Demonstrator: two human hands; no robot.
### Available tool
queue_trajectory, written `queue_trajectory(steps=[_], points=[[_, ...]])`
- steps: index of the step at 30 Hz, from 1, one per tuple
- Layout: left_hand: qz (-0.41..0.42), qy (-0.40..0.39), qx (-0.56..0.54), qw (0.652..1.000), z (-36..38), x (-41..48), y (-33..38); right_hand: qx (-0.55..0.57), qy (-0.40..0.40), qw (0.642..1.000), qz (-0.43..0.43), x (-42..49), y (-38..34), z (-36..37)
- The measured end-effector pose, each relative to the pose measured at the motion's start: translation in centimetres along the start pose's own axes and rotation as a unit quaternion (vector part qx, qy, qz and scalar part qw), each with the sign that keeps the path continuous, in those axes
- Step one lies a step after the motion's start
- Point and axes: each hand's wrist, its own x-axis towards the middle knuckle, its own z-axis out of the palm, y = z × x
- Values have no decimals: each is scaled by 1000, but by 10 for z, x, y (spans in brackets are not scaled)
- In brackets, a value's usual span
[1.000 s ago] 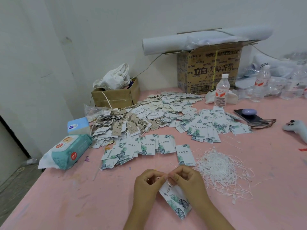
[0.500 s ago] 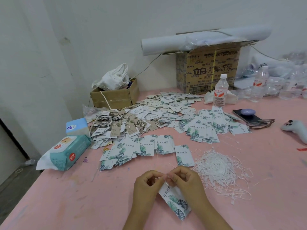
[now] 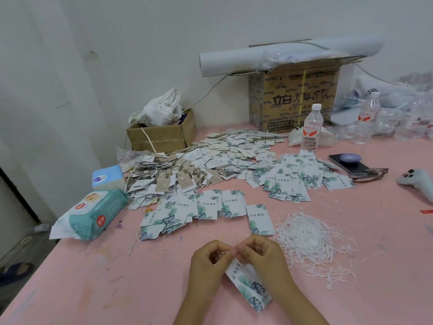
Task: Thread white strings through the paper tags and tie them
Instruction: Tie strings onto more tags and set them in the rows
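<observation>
Left hand (image 3: 208, 258) and right hand (image 3: 261, 256) meet over the pink table (image 3: 93, 289), curled fingers (image 3: 243, 250) pinching a white string (image 3: 225, 252) right at the top of the leaf-print tag (image 3: 249, 286), which pokes out below them.

Free to pass at lower left and lower right of the frame, over bare pink table (image 3: 93, 277). Blocked in the middle by spread paper tags (image 3: 206, 207), right of centre by heap of white strings (image 3: 309, 240), at left by wipes pack (image 3: 93, 214), further back by water bottle (image 3: 311, 130) and cardboard box (image 3: 295, 99).
</observation>
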Motion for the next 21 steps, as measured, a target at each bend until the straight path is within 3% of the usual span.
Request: queue_trajectory(steps=[21], points=[[-1,-28,-34,999,-6,4,-3,68,-44,997,21,-4,-10,-1]])
